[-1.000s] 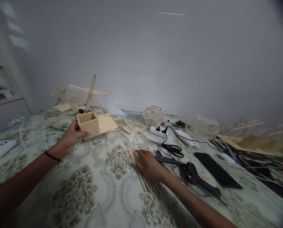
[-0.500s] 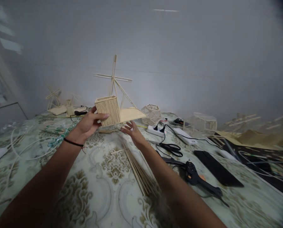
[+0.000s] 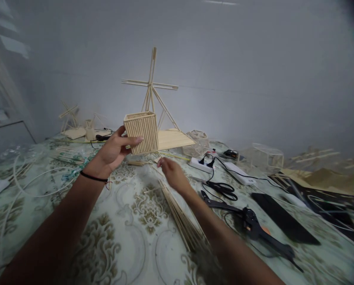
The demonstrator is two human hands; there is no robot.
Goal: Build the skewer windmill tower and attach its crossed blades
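Observation:
My left hand point(image 3: 113, 148) grips a windmill model by the square box of thin wooden sticks point(image 3: 142, 136) at its front, thumb pressed on the near wall. Behind the box rise the model's four-armed sails point(image 3: 150, 84) on a stick frame, over a flat wooden base point(image 3: 175, 138). The model is lifted above the table. My right hand point(image 3: 172, 172) is just below the base, apart from the box, with its fingers curled together. What they pinch, if anything, is too small to make out. Under that arm lies a bundle of thin sticks point(image 3: 179, 217).
On the right are a black glue gun point(image 3: 254, 229), a black flat slab point(image 3: 285, 217), a power strip point(image 3: 202, 164) and coiled cable point(image 3: 224, 190). Other stick models, including a small windmill point(image 3: 70, 114) and a polyhedron frame point(image 3: 197, 140), stand at the back. Plastic wrapping point(image 3: 19, 152) lies left.
The windmill model has risen a little and sits further right in view, still in my left hand. My right hand's spread fingers have curled together and drawn slightly away from the base.

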